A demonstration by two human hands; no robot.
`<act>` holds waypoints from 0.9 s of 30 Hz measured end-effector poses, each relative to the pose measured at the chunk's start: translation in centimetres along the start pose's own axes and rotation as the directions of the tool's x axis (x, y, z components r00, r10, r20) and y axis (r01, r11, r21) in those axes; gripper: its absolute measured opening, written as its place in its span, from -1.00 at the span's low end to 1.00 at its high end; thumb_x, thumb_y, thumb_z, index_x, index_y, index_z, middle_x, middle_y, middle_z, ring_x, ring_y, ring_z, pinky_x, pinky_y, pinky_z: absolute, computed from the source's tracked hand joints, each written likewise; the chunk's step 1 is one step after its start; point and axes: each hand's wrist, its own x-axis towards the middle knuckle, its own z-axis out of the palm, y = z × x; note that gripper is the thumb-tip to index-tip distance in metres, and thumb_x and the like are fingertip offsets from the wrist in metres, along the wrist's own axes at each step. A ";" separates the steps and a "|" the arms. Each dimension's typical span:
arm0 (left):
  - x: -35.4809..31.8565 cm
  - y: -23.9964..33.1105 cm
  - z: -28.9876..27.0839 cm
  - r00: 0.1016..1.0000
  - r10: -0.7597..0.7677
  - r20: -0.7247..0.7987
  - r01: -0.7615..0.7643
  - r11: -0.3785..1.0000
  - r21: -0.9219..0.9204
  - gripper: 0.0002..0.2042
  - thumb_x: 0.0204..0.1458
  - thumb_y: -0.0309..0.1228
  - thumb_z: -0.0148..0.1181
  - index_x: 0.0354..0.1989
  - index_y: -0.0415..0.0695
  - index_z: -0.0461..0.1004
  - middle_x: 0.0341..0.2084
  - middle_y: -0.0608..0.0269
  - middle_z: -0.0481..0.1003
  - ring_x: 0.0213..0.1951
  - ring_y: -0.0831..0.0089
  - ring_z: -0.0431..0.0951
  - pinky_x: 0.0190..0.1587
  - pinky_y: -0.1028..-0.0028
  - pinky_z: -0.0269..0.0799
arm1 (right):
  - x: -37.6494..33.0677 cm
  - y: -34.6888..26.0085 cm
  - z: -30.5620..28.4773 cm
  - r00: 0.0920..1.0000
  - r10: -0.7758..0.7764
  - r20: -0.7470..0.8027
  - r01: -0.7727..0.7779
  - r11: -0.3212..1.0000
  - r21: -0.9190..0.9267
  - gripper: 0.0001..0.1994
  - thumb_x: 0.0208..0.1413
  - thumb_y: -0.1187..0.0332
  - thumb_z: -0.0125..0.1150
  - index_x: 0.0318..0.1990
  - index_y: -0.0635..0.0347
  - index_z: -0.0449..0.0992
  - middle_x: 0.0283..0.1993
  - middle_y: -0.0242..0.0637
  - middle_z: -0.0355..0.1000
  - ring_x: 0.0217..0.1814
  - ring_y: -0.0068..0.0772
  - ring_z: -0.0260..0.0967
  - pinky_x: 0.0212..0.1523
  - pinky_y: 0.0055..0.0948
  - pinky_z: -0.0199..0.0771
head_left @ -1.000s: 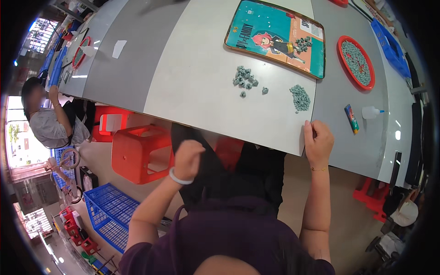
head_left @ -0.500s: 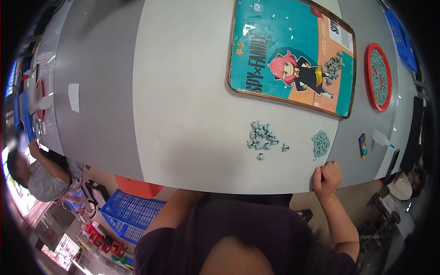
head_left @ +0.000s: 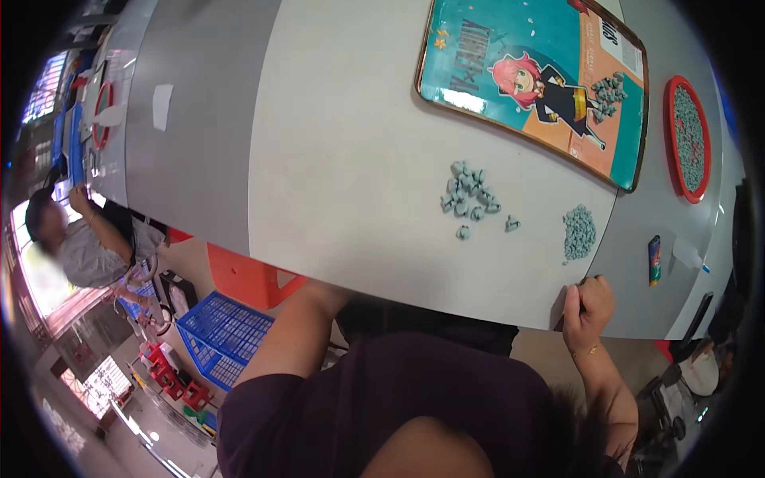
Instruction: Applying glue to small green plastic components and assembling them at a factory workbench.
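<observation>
My right hand (head_left: 588, 311) rests at the table's front edge, its fingers curled closed. A dark patch shows between thumb and fingers, but I cannot make out what it is. Just beyond it lies a heap of tiny grey-green pieces (head_left: 579, 233). To the left of that heap is a loose cluster of larger grey-green figure-like parts (head_left: 467, 191), with a couple lying apart from it. My left forearm (head_left: 307, 319) runs up to the table's edge, and the hand itself is hidden below the tabletop.
A tray (head_left: 486, 64) with a cartoon picture holds several small parts at the back. Right of it stand a red basket (head_left: 673, 143) of small pieces, a small tube (head_left: 654, 261) and a white bottle (head_left: 687, 255). A paper scrap (head_left: 162, 107) lies left; another person (head_left: 96, 247) sits beyond.
The whole view has tilted and shifted, so the tray and parts appear farther right and higher. My right hand stays closed at the table's edge; the parts keep their arrangement.
</observation>
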 end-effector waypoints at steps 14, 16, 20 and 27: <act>-18.2 20.2 -7.3 0.481 0.875 -0.056 -0.697 0.342 -0.631 -0.86 -0.03 -0.31 0.17 -0.51 -0.09 0.48 -0.54 0.25 0.48 -0.45 0.35 0.44 -0.31 0.34 0.29 | -5.2 -2.7 -8.4 0.881 0.227 -0.416 0.256 0.510 0.821 -0.67 0.19 0.30 -0.18 -0.64 0.10 0.06 -0.64 -0.48 -0.11 -0.55 -0.62 -0.18 -0.52 -0.52 -0.13; -19.5 21.8 -7.8 0.332 0.941 -0.061 -0.735 0.217 -0.642 -0.83 0.00 -0.27 0.14 -0.51 -0.08 0.48 -0.54 0.26 0.48 -0.45 0.36 0.44 -0.32 0.34 0.29 | -6.7 -5.7 -11.9 0.880 -0.092 -0.466 0.462 -0.066 0.884 -0.68 0.14 0.29 -0.13 -0.66 0.07 0.12 -0.67 -0.52 -0.06 -0.55 -0.62 -0.12 -0.50 -0.53 -0.12; -14.6 23.6 -4.9 -0.077 0.915 -0.396 -0.592 0.278 0.756 -0.84 -0.06 -0.24 0.20 -0.49 -0.06 0.50 -0.57 0.34 0.45 -0.46 0.41 0.43 -0.32 0.39 0.27 | -7.4 -5.4 -12.3 0.823 -0.200 -0.532 0.564 0.170 0.808 -0.85 0.02 0.36 0.09 -0.56 0.12 0.38 -0.56 -0.49 0.27 -0.59 -0.64 0.08 -0.59 -0.63 -0.01; -2.0 21.3 -5.4 0.690 0.641 -0.335 -0.286 0.667 0.688 -0.81 -0.29 -0.52 0.28 -0.42 -0.17 0.49 -0.51 0.26 0.46 -0.41 0.33 0.41 -0.36 0.45 0.33 | -1.4 -3.6 -2.0 0.983 0.161 -0.086 -0.072 0.779 0.623 -0.98 -0.01 0.56 0.06 -0.42 0.31 0.41 -0.49 -0.37 0.30 -0.48 -0.63 0.20 -0.43 -0.65 0.20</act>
